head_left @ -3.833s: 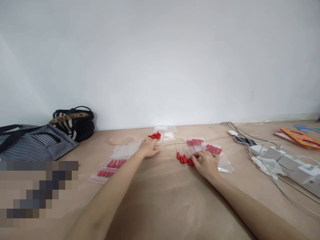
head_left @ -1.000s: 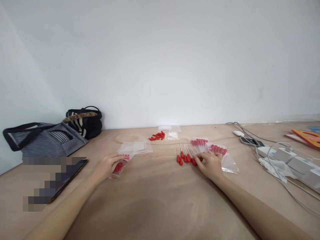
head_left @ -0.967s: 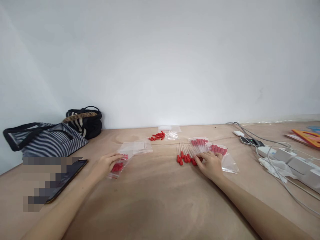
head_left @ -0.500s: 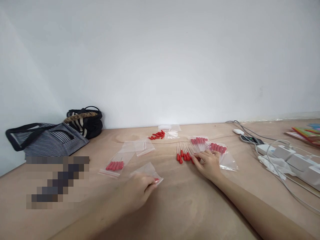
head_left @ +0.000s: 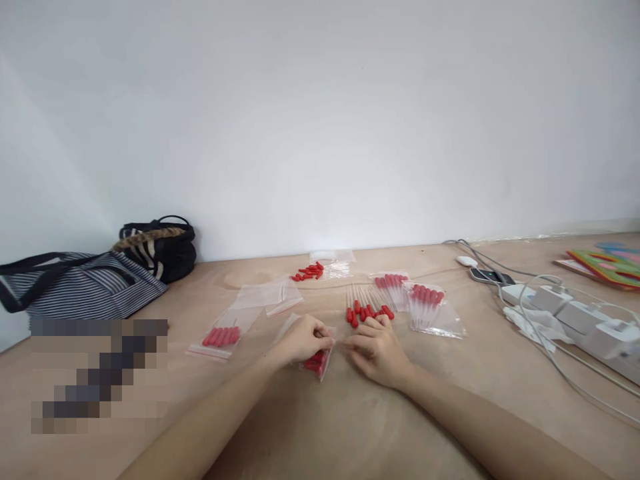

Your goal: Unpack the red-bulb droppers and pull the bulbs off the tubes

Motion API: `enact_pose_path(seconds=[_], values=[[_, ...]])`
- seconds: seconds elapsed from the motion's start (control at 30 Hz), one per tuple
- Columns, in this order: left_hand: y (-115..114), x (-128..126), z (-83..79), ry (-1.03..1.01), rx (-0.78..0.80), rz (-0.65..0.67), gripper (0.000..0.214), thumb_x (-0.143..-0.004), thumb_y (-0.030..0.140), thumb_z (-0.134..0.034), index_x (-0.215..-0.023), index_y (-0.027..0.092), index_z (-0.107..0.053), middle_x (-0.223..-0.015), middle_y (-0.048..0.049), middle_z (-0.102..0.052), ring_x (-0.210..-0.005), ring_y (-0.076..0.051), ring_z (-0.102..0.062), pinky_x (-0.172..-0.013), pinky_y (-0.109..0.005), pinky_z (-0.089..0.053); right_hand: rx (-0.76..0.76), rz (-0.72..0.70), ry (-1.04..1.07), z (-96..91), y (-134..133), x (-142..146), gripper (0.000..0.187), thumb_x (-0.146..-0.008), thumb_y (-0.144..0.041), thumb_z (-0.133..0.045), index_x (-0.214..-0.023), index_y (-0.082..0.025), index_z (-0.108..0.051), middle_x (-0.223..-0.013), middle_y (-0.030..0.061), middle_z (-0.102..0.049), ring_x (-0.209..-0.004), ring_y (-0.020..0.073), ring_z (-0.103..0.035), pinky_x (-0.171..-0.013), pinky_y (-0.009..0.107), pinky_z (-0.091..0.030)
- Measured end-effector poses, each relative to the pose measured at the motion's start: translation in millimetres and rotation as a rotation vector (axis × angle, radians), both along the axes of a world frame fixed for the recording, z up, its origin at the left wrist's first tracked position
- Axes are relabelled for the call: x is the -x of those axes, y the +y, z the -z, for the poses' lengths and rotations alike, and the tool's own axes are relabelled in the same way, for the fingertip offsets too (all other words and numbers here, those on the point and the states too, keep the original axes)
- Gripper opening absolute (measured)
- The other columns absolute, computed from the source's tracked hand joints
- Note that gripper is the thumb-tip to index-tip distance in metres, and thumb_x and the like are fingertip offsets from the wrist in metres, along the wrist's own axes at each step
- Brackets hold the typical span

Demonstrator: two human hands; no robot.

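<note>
My left hand (head_left: 306,339) pinches the edge of a small clear zip bag (head_left: 326,368), with red rubber bulbs (head_left: 315,363) showing inside below the fingers. Close to the bag's right edge is my right hand (head_left: 379,352), its fingers bent and drawn together; what they hold, if anything, is hidden. Just beyond that hand lies a loose pile of droppers (head_left: 367,312) with red bulbs and thin clear stems. Two filled bags, one nearer (head_left: 427,310) and one farther (head_left: 391,283), lie to its right. Another filled bag (head_left: 220,339) rests left of my left hand.
Loose red bulbs (head_left: 309,271) and flat clear bags (head_left: 333,256) lie near the wall, and more bags (head_left: 283,297) nearer. A striped bag (head_left: 95,287) and a black bag (head_left: 173,250) stand left. Chargers (head_left: 580,317), cables and coloured sheets (head_left: 607,270) occupy the right.
My right hand has moved left from the loose droppers towards the bag. My left hand has shifted slightly right and up, tilting the bag so more red bulbs show. The view has shifted a little.
</note>
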State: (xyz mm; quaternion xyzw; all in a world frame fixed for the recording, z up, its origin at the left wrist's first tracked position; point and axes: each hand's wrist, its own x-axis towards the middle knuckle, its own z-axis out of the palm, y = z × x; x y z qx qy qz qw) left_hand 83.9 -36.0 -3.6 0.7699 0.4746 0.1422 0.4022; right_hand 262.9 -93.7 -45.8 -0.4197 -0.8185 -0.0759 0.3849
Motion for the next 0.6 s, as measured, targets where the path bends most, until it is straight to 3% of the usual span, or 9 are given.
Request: enact_pose_path(seconds=[0.17,0.37,0.5,0.6], values=[[-1.5,3.0,9.2,-0.059,-0.034,0.022,0.019,-0.063,0.029,-0.060,-0.056,0.012,-0.063,-0.051,0.0010,-0.057,-0.052,-0.011,-0.049,-0.049,-0.021,-0.036,-0.053,-0.013,-0.030,1.8,6.1,10.1,0.021,-0.076,-0.020,-0.056,-0.094,-0.028,-0.063,-0.070,-0.0019,-0.059,-0.069,0.0123,-0.043,-0.067,0.031,-0.021],[-2.8,5.6,11.1,-0.101,-0.034,0.021,0.021,-0.061,0.033,-0.063,-0.058,0.011,-0.064,-0.053,0.0008,-0.057,-0.051,-0.011,-0.048,-0.051,-0.022,-0.036,-0.093,0.027,-0.105,2.7,14.4,9.6,0.007,-0.077,-0.022,-0.056,-0.075,-0.022,-0.062,-0.069,-0.0013,-0.056,-0.070,0.0123,-0.041,-0.068,0.031,-0.021],[-4.3,5.6,11.2,-0.104,-0.050,0.034,0.023,-0.062,0.033,-0.062,-0.054,0.012,-0.062,-0.049,0.0034,-0.052,-0.049,-0.010,-0.044,-0.049,-0.021,-0.033,-0.156,0.007,-0.103,0.8,15.8,11.1,0.014,-0.080,-0.021,-0.052,-0.087,-0.026,-0.062,-0.071,-0.0014,-0.057,-0.069,0.0122,-0.040,-0.068,0.031,-0.020],[-4.4,5.4,11.9,-0.090,-0.068,0.042,0.024,-0.062,0.035,-0.063,-0.052,0.013,-0.060,-0.048,0.0043,-0.049,-0.049,-0.009,-0.042,-0.048,-0.021,-0.031,-0.211,0.001,-0.099,-0.4,18.1,13.1,0.013,-0.081,-0.021,-0.050,-0.083,-0.025,-0.062,-0.069,-0.0016,-0.057,-0.068,0.0123,-0.038,-0.069,0.031,-0.020]])
